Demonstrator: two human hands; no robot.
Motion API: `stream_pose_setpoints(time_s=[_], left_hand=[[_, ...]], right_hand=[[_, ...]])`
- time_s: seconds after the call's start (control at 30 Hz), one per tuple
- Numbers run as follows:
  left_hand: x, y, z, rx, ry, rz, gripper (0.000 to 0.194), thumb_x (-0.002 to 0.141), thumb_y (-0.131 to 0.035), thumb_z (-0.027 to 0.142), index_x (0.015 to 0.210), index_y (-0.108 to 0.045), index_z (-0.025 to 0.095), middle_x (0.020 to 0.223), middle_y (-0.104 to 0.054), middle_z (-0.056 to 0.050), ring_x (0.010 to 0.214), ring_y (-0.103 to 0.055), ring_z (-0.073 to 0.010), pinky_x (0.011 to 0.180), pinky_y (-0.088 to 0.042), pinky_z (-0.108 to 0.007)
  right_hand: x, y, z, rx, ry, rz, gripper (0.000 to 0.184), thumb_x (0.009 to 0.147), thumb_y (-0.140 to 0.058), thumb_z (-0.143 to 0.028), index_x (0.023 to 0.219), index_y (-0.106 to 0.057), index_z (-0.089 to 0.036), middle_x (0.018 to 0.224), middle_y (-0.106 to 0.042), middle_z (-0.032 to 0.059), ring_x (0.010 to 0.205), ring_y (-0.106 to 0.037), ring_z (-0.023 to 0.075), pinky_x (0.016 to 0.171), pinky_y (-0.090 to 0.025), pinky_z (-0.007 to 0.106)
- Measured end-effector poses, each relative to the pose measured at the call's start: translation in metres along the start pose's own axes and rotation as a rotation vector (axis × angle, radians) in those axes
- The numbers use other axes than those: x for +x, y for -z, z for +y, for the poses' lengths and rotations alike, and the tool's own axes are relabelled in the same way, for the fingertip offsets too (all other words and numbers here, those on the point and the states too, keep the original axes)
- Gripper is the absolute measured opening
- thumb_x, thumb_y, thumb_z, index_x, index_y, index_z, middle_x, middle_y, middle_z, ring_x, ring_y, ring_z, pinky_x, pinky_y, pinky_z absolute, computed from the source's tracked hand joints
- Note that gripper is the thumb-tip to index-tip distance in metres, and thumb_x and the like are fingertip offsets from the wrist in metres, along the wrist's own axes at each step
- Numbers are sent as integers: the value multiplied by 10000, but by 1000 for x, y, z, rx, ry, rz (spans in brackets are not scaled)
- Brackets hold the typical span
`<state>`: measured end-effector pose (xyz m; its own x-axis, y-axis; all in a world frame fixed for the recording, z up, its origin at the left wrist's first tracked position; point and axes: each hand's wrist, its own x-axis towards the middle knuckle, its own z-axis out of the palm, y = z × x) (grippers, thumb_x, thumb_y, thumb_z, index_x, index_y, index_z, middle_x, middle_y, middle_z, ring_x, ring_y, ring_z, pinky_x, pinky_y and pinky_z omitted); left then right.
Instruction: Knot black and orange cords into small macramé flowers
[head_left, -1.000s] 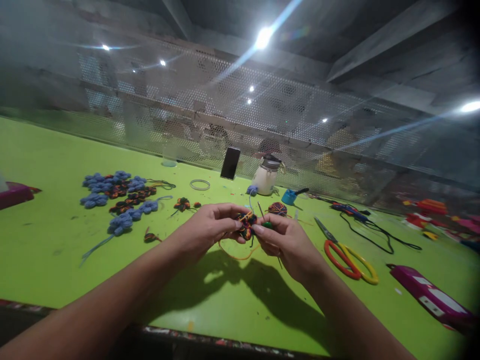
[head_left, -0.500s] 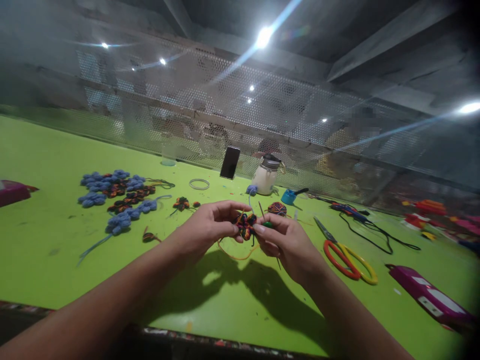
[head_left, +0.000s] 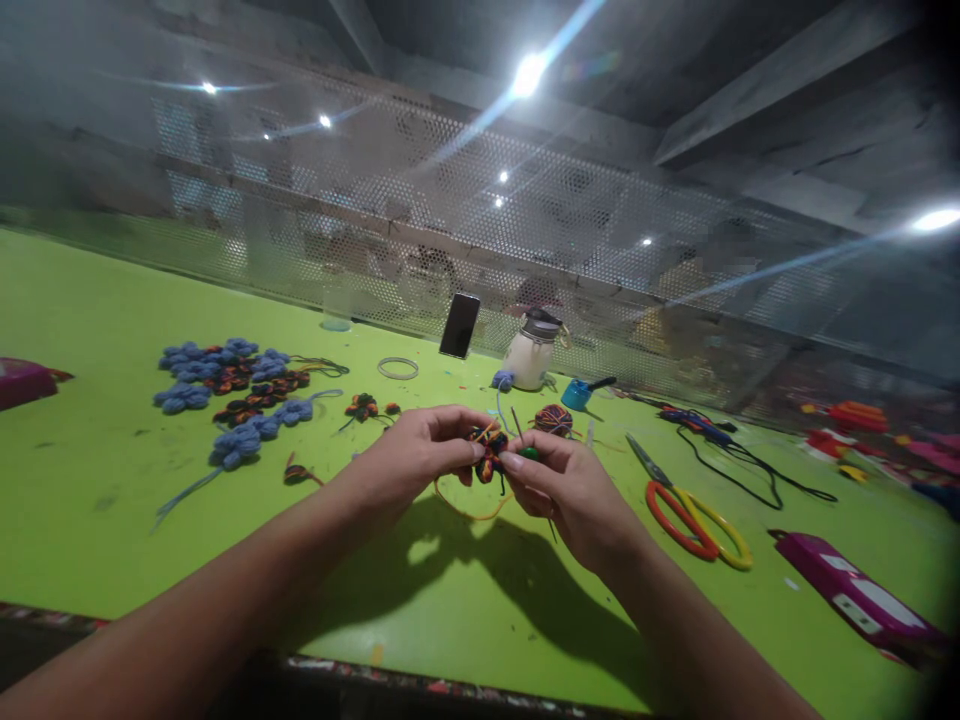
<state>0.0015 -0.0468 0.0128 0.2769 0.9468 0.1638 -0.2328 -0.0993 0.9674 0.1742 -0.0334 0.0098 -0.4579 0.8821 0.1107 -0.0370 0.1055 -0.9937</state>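
Between my two hands, above the table, is a dark multicoloured crochet flower (head_left: 490,458) with orange and red strands. My left hand (head_left: 431,450) is closed, pinching the flower's left side between thumb and fingers. On the other side, my right hand (head_left: 574,490) pinches the flower's edge and also grips a thin crochet hook (head_left: 517,425) with a green handle part, tilted upward. An orange yarn strand (head_left: 474,516) loops below the flower. Behind the right hand rests a ball of multicoloured yarn (head_left: 553,420).
Blue crochet flowers (head_left: 237,446) and dark ones lie at left. Orange-and-yellow scissors (head_left: 694,520) and a purple box-like device (head_left: 855,590) are at right. Farther back stand a phone (head_left: 460,325), a bottle (head_left: 529,355) and a blue pot (head_left: 576,394), before a perforated metal screen (head_left: 322,190).
Both hands have shifted slightly, the right one a little leftward with the hook. The flower has turned slightly between the fingers and stays held.
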Motion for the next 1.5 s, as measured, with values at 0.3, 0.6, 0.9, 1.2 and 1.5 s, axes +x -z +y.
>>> stream_pose_setpoints(time_s=[0.3,0.6,0.9,1.2,1.5], left_hand=[[0,-1,-1,73,92,7,114,684,-621,197,721,-608,89,707,-591,-52,618,-511,-122,629,-393,-278],[-1,-2,1,14,144,27,110,667,-619,204,689,-590,101,677,-563,-27,599,-468,-105,575,-347,-257],[-1,-2,1,2,129,25,119,688,-600,209,673,-559,98,665,-520,-17,604,-435,-103,559,-312,-257],[1,2,1,-103,126,18,137,667,-640,198,738,-585,95,701,-568,-41,610,-456,-103,561,-292,-253],[-1,2,4,-110,134,7,125,695,-622,177,757,-589,73,717,-567,-50,620,-469,-96,555,-302,-235]], right_hand=[[2,1,3,46,-24,-12,194,731,-661,-298,739,-550,-139,474,-380,-83,417,-258,36,428,-146,219],[3,4,5,53,-28,-39,180,749,-656,-287,763,-564,-133,472,-389,-79,416,-260,33,425,-141,219],[3,2,5,50,-27,-45,188,750,-658,-294,755,-557,-136,483,-381,-77,421,-260,34,427,-144,215],[9,19,-5,-484,123,-34,333,859,-468,-433,761,-587,-137,602,-469,-16,477,-339,69,451,-239,223],[6,27,-11,-810,339,-126,242,848,-508,-312,792,-662,-134,668,-567,23,616,-471,112,560,-367,238]])
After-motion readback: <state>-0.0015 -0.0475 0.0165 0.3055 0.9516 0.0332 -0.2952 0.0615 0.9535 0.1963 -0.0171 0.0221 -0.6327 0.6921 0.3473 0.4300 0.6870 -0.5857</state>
